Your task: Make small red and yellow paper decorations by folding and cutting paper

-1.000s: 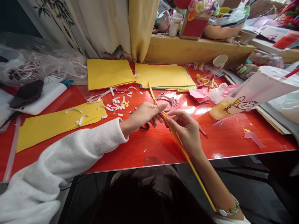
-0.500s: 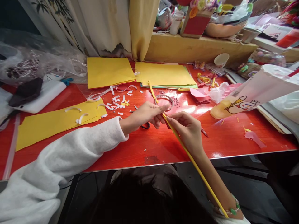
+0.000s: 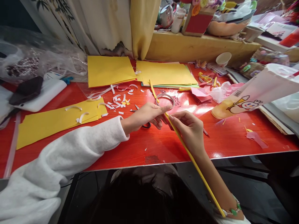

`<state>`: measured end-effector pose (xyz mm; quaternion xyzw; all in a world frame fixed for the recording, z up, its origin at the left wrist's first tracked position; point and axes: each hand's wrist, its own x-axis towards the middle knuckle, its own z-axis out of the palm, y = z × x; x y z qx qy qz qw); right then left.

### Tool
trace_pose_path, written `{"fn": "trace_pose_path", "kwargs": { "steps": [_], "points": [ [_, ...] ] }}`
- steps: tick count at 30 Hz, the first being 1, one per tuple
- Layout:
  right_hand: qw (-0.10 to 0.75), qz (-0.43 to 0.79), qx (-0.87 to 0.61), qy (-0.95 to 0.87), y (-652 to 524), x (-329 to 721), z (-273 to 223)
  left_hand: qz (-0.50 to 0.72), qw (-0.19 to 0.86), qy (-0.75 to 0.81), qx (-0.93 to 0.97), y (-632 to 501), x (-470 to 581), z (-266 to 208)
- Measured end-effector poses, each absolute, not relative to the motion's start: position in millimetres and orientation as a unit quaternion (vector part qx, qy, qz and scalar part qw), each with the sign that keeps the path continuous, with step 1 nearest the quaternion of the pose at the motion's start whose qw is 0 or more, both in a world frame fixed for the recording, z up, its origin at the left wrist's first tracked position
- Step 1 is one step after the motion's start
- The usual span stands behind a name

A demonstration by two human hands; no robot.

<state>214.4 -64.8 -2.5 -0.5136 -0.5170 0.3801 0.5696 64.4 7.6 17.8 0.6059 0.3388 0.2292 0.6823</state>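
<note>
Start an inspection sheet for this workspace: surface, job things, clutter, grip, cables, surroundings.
Surface: glossy red table, dark patch near the front edge.
Job things: yellow strip slanting down past the front edge; ring near its upper part.
Clutter: white paper scraps, yellow sheets, drink cup, scissors partly hidden.
Grip: right hand pinches the yellow strip; left hand is beside it, exact hold unclear.
Cables: thin dark line below the table at left, possibly a cable.
Surroundings: curtain and crowded ledge behind.
</note>
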Motion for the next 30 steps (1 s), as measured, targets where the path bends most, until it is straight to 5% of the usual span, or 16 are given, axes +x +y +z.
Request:
{"fn": "trace_pose_path", "kwargs": {
  "steps": [30],
  "points": [
    [0.54, 0.341, -0.539, -0.549, -64.1, 215.2, -5.3, 0.218, 0.706, 0.332, 0.586, 10.1, 64.6, 17.1]
  ]
}}
